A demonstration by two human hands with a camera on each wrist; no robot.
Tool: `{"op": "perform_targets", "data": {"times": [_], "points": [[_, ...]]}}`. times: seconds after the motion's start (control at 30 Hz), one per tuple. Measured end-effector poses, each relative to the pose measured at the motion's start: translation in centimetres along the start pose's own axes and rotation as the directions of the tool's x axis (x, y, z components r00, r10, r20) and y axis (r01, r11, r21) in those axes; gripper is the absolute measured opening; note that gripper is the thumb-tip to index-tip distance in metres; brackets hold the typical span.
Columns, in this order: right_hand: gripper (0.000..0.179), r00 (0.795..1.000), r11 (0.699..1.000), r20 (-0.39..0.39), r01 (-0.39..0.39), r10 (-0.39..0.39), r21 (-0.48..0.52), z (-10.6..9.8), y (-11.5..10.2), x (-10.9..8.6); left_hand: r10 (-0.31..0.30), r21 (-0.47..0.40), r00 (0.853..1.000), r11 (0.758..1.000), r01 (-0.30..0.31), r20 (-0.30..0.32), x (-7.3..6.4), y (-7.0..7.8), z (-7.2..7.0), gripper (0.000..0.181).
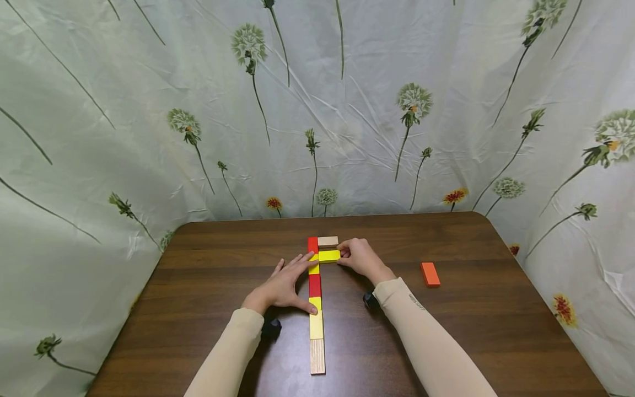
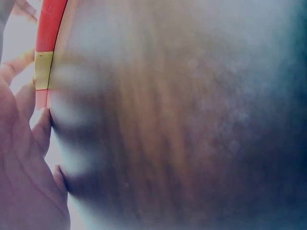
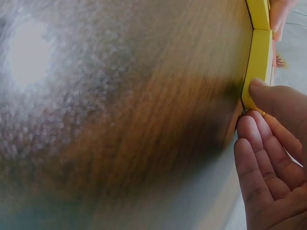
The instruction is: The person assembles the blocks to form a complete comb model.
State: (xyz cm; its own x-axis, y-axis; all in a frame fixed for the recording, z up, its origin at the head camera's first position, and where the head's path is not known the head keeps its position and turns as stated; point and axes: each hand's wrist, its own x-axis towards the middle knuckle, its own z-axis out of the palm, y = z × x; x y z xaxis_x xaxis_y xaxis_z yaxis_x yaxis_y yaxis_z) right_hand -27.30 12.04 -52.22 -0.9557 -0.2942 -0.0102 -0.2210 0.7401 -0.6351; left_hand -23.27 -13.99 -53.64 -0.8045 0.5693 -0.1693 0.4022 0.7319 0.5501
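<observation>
A straight column of blocks runs up the middle of the table in the head view: red [image 1: 312, 243], yellow [image 1: 313, 269], red [image 1: 315, 285], yellow [image 1: 316, 302], pale yellow [image 1: 316, 326] and striped wood [image 1: 317, 358]. My left hand [image 1: 284, 286] spreads over it, fingertips on the upper yellow block and thumb at the lower yellow one. To the right, a yellow block [image 1: 329, 256] juts out sideways from the column. My right hand [image 1: 364, 258] pinches its outer end between thumb and fingers. Just beyond lies a plain wood block [image 1: 327, 241] beside the top red block.
An orange block [image 1: 430, 274] lies apart on the right side of the brown wooden table [image 1: 213, 259]. Behind the table's far edge hangs a pale curtain [image 1: 347, 138] printed with dandelions. Both wrists carry small black cameras.
</observation>
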Motion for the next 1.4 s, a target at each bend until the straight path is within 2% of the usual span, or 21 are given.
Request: {"op": "perform_targets", "data": {"times": [0.33, 0.57, 0.83, 1.1, 1.4], "points": [[0.034, 1.0, 1.0, -0.011, 0.016, -0.016, 0.002, -0.6, 0.2, -0.4, 0.011, 0.007, 1.0, 1.0, -0.011, -0.002, 0.2, 0.3, 0.0, 0.115], [0.037, 0.999, 1.0, 0.025, -0.021, 0.021, 0.005, -1.5, 0.9, -0.7, 0.006, 0.007, 1.0, 1.0, -0.006, -0.003, 0.2, 0.4, 0.1, 0.115], [0.043, 0.991, 0.994, 0.089, -0.099, 0.095, 0.042, -3.6, 2.4, -1.9, 0.013, 0.013, 1.0, 1.0, -0.013, -0.004, 0.3, 0.3, 0.3, 0.115], [0.039, 0.985, 0.99, 0.107, -0.137, 0.136, 0.004, -5.1, 4.3, -3.3, 0.011, 0.009, 1.0, 1.0, -0.011, 0.001, 0.0, 0.3, 0.3, 0.114], [0.037, 0.978, 0.99, 0.165, -0.114, 0.126, -0.084, -6.4, 4.3, -4.4, 0.008, 0.017, 1.0, 1.0, -0.008, -0.011, -0.1, -0.2, 0.4, 0.115]]}}
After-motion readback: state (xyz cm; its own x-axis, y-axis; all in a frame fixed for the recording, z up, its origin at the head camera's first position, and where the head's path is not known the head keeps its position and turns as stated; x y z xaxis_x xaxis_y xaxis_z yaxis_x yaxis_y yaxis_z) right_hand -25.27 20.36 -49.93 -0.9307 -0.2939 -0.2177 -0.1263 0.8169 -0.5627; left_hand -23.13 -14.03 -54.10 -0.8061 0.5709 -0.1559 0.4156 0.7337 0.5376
